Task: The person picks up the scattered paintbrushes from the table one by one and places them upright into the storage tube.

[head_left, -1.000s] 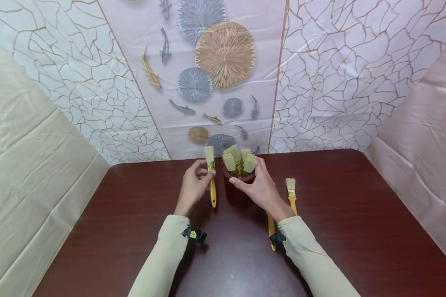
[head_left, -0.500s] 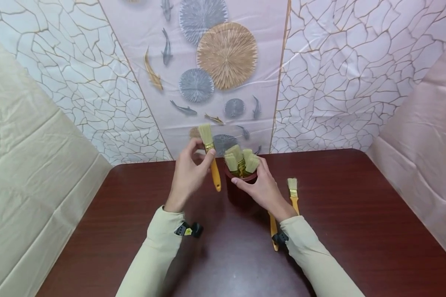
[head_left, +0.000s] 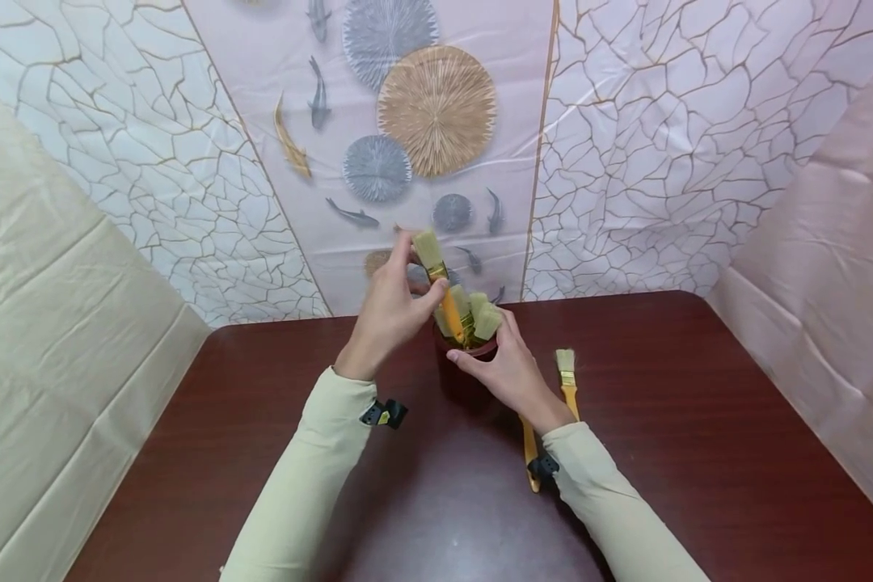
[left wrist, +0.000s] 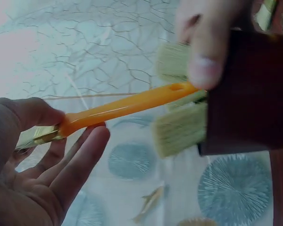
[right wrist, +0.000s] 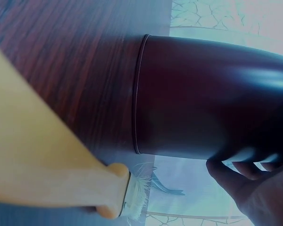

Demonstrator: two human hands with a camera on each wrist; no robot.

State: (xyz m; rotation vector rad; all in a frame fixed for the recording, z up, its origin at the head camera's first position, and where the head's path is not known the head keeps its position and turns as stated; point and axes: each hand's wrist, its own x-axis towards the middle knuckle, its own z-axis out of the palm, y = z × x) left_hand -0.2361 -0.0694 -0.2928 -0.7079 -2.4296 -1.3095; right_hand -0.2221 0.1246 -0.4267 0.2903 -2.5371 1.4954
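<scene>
In the head view my left hand (head_left: 389,315) pinches a paintbrush (head_left: 451,311) between thumb and fingers near its metal band. The bristles point up and the orange handle slants down, its end right at the mouth of a dark red-brown cup (head_left: 457,380). Several paintbrushes (head_left: 488,318) stand in that cup with their pale bristles up. Around the cup's upper right side curls my right hand (head_left: 512,372), its thumb at the front rim. In the left wrist view the held brush's handle (left wrist: 127,106) reaches toward the cup's rim, its tip beside the right thumb (left wrist: 207,66).
Two more paintbrushes lie on the dark wooden table (head_left: 262,436): one brush (head_left: 569,378) right of the cup, and another handle (head_left: 529,449) partly under the right wrist. A patterned cloth backdrop (head_left: 626,162) rises behind the table's far edge.
My left hand has lifted the paintbrush from beside the cup and carried it up and right, over the cup's mouth. The right hand keeps its grip on the cup.
</scene>
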